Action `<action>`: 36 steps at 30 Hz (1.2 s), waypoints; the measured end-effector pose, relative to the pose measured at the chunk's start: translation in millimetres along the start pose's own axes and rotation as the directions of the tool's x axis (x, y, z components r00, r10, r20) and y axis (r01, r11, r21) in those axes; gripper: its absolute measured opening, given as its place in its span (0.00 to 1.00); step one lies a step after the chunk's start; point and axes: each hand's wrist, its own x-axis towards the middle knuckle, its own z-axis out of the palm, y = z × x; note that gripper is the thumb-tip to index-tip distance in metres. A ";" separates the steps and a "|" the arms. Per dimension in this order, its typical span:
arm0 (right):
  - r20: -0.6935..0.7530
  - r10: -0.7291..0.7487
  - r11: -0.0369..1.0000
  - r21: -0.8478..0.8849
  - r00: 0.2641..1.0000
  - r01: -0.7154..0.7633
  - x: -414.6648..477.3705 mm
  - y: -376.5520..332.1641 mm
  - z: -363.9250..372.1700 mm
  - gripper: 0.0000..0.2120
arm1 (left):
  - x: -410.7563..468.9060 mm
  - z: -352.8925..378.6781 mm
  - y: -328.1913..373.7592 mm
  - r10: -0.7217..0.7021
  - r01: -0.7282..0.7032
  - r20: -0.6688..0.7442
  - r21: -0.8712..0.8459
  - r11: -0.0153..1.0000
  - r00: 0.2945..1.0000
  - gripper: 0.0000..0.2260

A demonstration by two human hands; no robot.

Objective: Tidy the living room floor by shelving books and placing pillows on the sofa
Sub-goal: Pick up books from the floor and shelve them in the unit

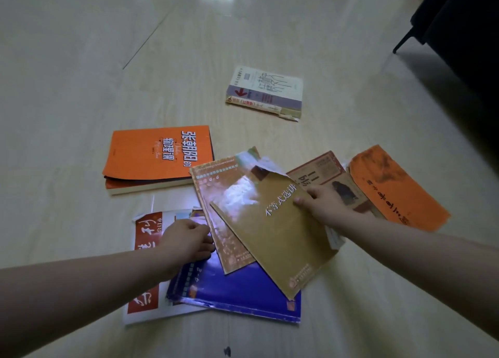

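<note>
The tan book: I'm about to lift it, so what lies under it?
The tan book overlaps the brown book and blue book. By the right hand it covers white page edges; that book's cover is hidden.

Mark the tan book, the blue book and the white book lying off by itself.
tan book (272, 239): head view, middle of its front cover.
blue book (243, 290): head view, bare cover below the tan book.
white book (272, 83): head view, upper front cover.

Dark furniture (464, 20) is cut off at upper right; the left forearm (108, 271) hides much of the red-and-white book (145, 230)
</note>
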 end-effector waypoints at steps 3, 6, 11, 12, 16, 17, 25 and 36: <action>-0.059 0.026 0.999 -0.018 0.998 -0.027 12.1 5.1 10.4 0.09 | 1.1 -1.0 1.1 -0.015 0.015 0.019 -0.004 1.000 1.000 0.04; -0.074 -0.034 0.998 -0.059 0.997 0.029 21.2 0.4 23.5 0.10 | 2.2 -1.3 -1.1 -0.004 0.005 0.055 -0.003 1.000 0.998 0.04; -0.010 -0.116 0.979 -0.169 0.993 0.112 34.4 -23.3 44.0 0.16 | 2.3 -1.1 -1.3 0.024 -0.024 0.011 0.040 0.999 1.000 0.11; -0.001 -0.092 0.980 -0.180 0.996 0.090 37.9 -27.9 45.4 0.20 | 2.7 -1.9 -1.1 0.012 -0.013 0.020 0.052 0.999 1.000 0.10; 0.071 -0.033 0.982 -0.185 0.997 0.046 49.6 -26.8 41.8 0.18 | -0.8 -8.0 -4.6 -0.051 0.043 0.084 0.086 0.995 0.995 0.08; 0.111 -0.038 0.987 -0.148 0.993 0.055 47.3 -25.8 40.0 0.16 | -4.9 -8.2 -5.9 -0.058 0.047 0.119 0.092 0.995 0.991 0.08; 0.313 -0.332 0.875 -0.250 0.890 0.414 4.3 -21.5 41.1 0.03 | -22.0 -23.5 -12.9 0.074 -0.149 0.215 0.354 0.924 0.974 0.10; 0.326 -0.188 0.674 -0.643 0.926 0.363 -24.1 -23.5 64.4 0.27 | 8.4 -45.2 -14.1 0.347 -0.262 0.014 0.685 0.680 0.938 0.11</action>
